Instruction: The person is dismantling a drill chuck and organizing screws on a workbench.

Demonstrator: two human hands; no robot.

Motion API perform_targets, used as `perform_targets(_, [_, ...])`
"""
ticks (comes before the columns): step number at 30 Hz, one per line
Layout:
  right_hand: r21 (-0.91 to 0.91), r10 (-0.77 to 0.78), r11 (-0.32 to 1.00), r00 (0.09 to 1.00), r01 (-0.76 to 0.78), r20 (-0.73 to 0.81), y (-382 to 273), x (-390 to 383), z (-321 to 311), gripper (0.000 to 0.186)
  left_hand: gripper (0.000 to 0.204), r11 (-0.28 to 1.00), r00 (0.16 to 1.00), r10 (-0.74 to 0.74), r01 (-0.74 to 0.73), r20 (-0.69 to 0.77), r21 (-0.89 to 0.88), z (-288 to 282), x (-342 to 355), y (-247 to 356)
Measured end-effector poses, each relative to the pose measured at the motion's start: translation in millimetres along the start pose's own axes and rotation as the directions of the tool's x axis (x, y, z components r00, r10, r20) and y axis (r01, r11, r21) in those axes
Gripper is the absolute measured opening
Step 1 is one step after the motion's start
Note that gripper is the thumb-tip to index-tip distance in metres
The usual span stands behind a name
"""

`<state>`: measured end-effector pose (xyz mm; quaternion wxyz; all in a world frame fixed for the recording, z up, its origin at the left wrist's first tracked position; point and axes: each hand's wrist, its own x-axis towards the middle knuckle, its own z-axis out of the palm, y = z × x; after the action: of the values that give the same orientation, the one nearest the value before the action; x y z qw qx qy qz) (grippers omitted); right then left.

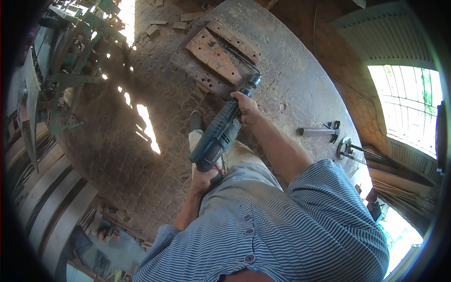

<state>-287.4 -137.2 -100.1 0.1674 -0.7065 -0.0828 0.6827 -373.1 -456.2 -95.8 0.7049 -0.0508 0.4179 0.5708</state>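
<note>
My right hand (244,107) grips the front of a dark blue corded power drill (211,143), just behind its chuck, while my left hand (206,177) is wrapped round the rear handle. A long thin bit (240,58) reaches from the chuck (254,81) over a bench (293,84), between two shaped wooden pieces with holes: a narrow upper strip (232,40) and a wider plank (209,55). Both lie on a larger holed board (182,66). Whether the bit touches the wood is hard to tell.
A hammer (312,132) and metal clamp tool (345,149) lie on the bench at right. Green metal machinery (75,70) stands at upper left, stacked curved timber (56,207) at lower left. Loose wood offcuts (181,25) lie at top. A barred window (404,103) is at right.
</note>
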Motion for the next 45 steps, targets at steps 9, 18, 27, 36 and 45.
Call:
perform_targets(9, [0.006, 0.011, 1.0, 1.0, -0.011, -0.015, 2.3, 4.8, -1.4, 0.042, 0.033, 0.999, 1.0, -0.026, 0.026, 0.011, 0.032, 8.1, -2.2, 7.6])
perform_targets(18, [0.03, -0.034, 0.999, 0.999, 0.035, -0.007, 9.9, 4.3, 3.7, 0.039, 0.041, 0.998, 0.998, -0.061, 0.062, 0.02, -0.03, -5.6, 4.7, 2.7])
perform_targets(27, [-0.038, -0.054, 0.998, 0.993, 0.051, -0.104, 12.3, 12.1, 6.6, 0.035, 0.039, 0.992, 0.994, -0.095, 0.089, -0.062, -0.091, 1.3, 2.7, 7.8])
perform_targets(36, [-0.064, -0.088, 0.994, 0.995, 0.085, -0.051, 15.9, 16.1, -1.9, 0.041, 0.04, 0.991, 0.989, -0.134, 0.134, -0.062, 0.007, -8.5, 9.9, 7.4])
perform_targets(45, [-0.106, -0.224, 0.96, 0.94, 0.257, 0.257, 18.6, 15.0, -35.1, 0.05, 0.047, 0.984, 0.977, -0.167, 0.173, -0.13, 0.044, -16.3, 14.7, 13.9])
